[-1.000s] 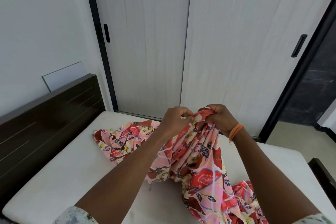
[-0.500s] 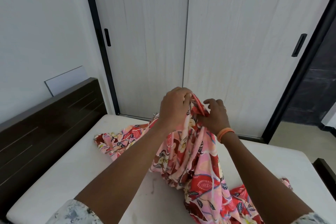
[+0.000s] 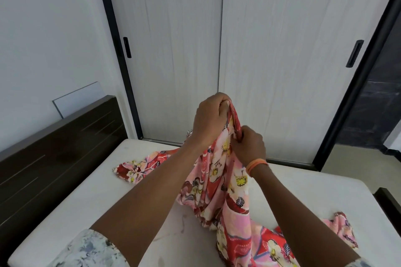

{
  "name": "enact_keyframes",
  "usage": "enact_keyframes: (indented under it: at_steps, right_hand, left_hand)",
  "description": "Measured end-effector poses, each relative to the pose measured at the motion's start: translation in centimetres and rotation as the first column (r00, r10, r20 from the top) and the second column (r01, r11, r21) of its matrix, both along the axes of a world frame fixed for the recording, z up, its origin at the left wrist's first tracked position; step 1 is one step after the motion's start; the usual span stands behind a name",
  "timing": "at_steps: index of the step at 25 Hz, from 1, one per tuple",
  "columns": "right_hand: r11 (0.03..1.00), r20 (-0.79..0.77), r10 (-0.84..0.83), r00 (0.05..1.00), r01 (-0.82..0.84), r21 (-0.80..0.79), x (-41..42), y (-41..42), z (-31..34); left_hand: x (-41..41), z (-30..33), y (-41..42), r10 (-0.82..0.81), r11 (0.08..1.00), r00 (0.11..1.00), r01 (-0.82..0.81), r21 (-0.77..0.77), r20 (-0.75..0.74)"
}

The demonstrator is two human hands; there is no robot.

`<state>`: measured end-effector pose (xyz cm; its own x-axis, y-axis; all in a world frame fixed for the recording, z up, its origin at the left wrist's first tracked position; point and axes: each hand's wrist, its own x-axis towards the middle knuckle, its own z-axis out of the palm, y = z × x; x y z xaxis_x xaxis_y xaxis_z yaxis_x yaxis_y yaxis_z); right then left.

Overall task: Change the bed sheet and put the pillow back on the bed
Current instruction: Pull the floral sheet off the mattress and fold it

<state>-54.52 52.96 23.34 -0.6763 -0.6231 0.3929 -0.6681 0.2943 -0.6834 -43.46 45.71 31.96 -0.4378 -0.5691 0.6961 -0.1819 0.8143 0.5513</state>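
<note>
A pink and red floral bed sheet (image 3: pixel 225 182) hangs bunched above the bare white mattress (image 3: pixel 86 197). My left hand (image 3: pixel 209 119) grips its top edge, raised high. Just below and to the right, my right hand (image 3: pixel 249 146), with an orange band at the wrist, pinches the same edge. The sheet's loose ends trail onto the mattress at the left and at the lower right. No pillow is in view.
A dark wooden headboard (image 3: pixel 54 147) runs along the left side of the bed. Behind the bed stand pale sliding wardrobe doors (image 3: pixel 271 50) with black handles. A dark footboard corner (image 3: pixel 388 204) shows at the right, with tiled floor beyond.
Both hands have lifted the sheet higher off the mattress. My left hand rose above the right, and my right hand slid down the edge and closed on it.
</note>
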Motion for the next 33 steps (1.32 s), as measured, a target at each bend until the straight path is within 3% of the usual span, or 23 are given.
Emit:
enact_keyframes:
  at_steps: [3, 7, 10, 12, 14, 15, 16, 17, 18, 19, 20, 21, 22, 23, 25, 27, 30, 32, 33]
  right_hand:
    - [0.982, 0.066, -0.087, 0.994, 0.075, 0.172, -1.1, 1.1, -4.4]
    - [0.954, 0.248, -0.013, 0.969, -0.062, 0.292, -3.9, 2.9, -8.6]
    - [0.959, 0.487, 0.057, 0.872, -0.183, 0.216, -5.9, 4.7, -9.9]
    - [0.961, 0.687, 0.245, 0.684, -0.265, -0.079, -6.0, 5.4, -8.8]
    - [0.909, 0.857, 0.413, 0.308, -0.202, -0.365, -6.3, 5.8, -6.5]
    - [0.885, 0.875, 0.458, 0.156, -0.173, -0.432, -6.9, 5.7, -5.5]
    - [0.879, 0.884, 0.46, 0.085, -0.183, -0.44, -7.6, 5.7, -4.5]
    - [0.89, 0.894, 0.432, 0.119, -0.219, -0.4, -8.1, 5.4, -3.7]
    - [0.914, 0.871, 0.372, 0.319, -0.289, -0.285, -8.4, 5.2, -3.4]
    - [0.928, 0.74, 0.3, 0.602, -0.365, -0.079, -8.5, 5.0, -3.2]
    - [0.919, 0.484, 0.227, 0.845, -0.351, 0.181, -8.4, 5.0, -3.2]
    - [0.884, 0.174, 0.229, 0.958, -0.28, 0.374, -7.9, 5.2, -3.6]
    - [0.851, -0.089, 0.27, 0.959, -0.194, 0.487, -7.4, 5.2, -4.2]
    - [0.826, -0.244, 0.306, 0.92, -0.129, 0.549, -6.9, 5.1, -4.7]
    - [0.836, -0.353, 0.307, 0.884, -0.073, 0.545, -6.2, 4.6, -5.8]
    - [0.871, -0.311, 0.308, 0.899, -0.134, 0.473, -6.2, 3.8, -6.7]
    - [0.863, -0.129, 0.412, 0.902, -0.34, 0.374, -6.2, 3.3, -7.5]
    - [0.96, -0.039, 0.264, 0.964, -0.258, 0.11, -6.5, 3.1, -7.8]
    - [0.985, 0.079, 0.17, 0.982, -0.167, -0.05, -6.9, 3.0, -7.8]
  left_hand:
    - [0.4, 0.8, -0.9, 0.076, 0.995, 0.994, -0.069, 0.074, -0.083]
    - [1.4, 1.3, -2.8, 0.238, 0.958, 0.962, -0.21, 0.195, -0.133]
    - [2.4, 1.2, -4.5, 0.378, 0.891, 0.918, -0.325, 0.317, -0.122]
    - [3.0, 0.8, -5.4, 0.429, 0.854, 0.899, -0.374, 0.363, -0.082]
    - [3.3, 0.4, -5.9, 0.445, 0.828, 0.894, -0.386, 0.408, -0.058]
    - [3.3, 0.3, -6.0, 0.441, 0.823, 0.896, -0.38, 0.423, -0.055]
    - [3.3, 0.4, -5.9, 0.436, 0.821, 0.898, -0.371, 0.434, -0.055]
    - [3.2, 0.5, -5.7, 0.431, 0.821, 0.9, -0.363, 0.441, -0.061]
    - [3.1, 0.6, -5.6, 0.428, 0.822, 0.901, -0.355, 0.445, -0.07]
    - [3.0, 0.8, -5.6, 0.426, 0.823, 0.901, -0.351, 0.447, -0.077]
    - [3.0, 1.0, -5.5, 0.426, 0.824, 0.901, -0.349, 0.446, -0.081]
    - [3.1, 1.2, -5.5, 0.43, 0.823, 0.899, -0.352, 0.446, -0.083]
    - [3.2, 1.5, -5.6, 0.443, 0.818, 0.893, -0.364, 0.445, -0.085]
    - [3.4, 1.6, -5.8, 0.457, 0.811, 0.885, -0.377, 0.447, -0.084]
    - [3.7, 1.6, -6.3, 0.476, 0.798, 0.876, -0.393, 0.456, -0.078]
    - [3.8, 1.1, -6.3, 0.485, 0.786, 0.872, -0.398, 0.473, -0.072]
    - [4.1, 0.6, -6.4, 0.505, 0.765, 0.861, -0.414, 0.493, -0.061]
    - [4.6, 0.3, -6.7, 0.522, 0.752, 0.851, -0.431, 0.499, -0.052]
    - [4.8, 0.1, -6.8, 0.533, 0.742, 0.846, -0.447, 0.499, -0.035]
